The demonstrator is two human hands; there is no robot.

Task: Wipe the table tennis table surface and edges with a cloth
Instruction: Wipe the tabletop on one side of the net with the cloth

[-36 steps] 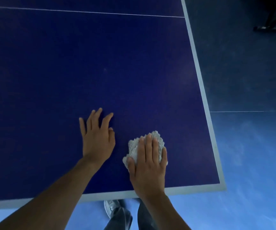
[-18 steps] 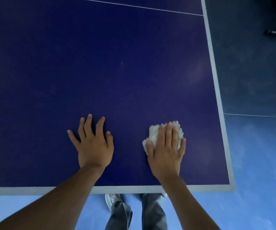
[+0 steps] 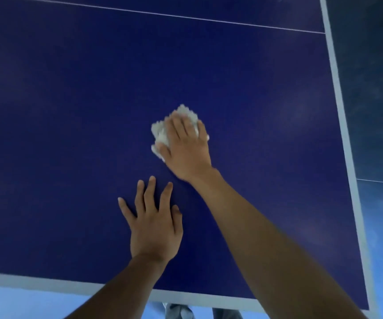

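The table [image 3: 70, 111] has a dark blue top with a pale border stripe along the near edge [image 3: 47, 284] and the right edge [image 3: 340, 111]. A thin white line [image 3: 162, 14] crosses the top at the far side.

The cloth [image 3: 160, 132] is white and crumpled. It lies on the blue surface near the middle of the view, well inside both border stripes.

The right hand [image 3: 187, 148] rests palm-down on the cloth. Its fingers [image 3: 179, 125] lie extended over the top of the cloth and press it against the table; the thumb sits at the cloth's left side. The hand and cloth are slightly blurred.

The left hand [image 3: 154, 224] lies flat on the bare table top, fingers spread and straight, holding nothing. It is nearer the near edge than the right hand and does not touch the cloth.

A blue floor [image 3: 381, 226] shows beyond the right edge. Trouser legs [image 3: 179, 311] show below the near edge.
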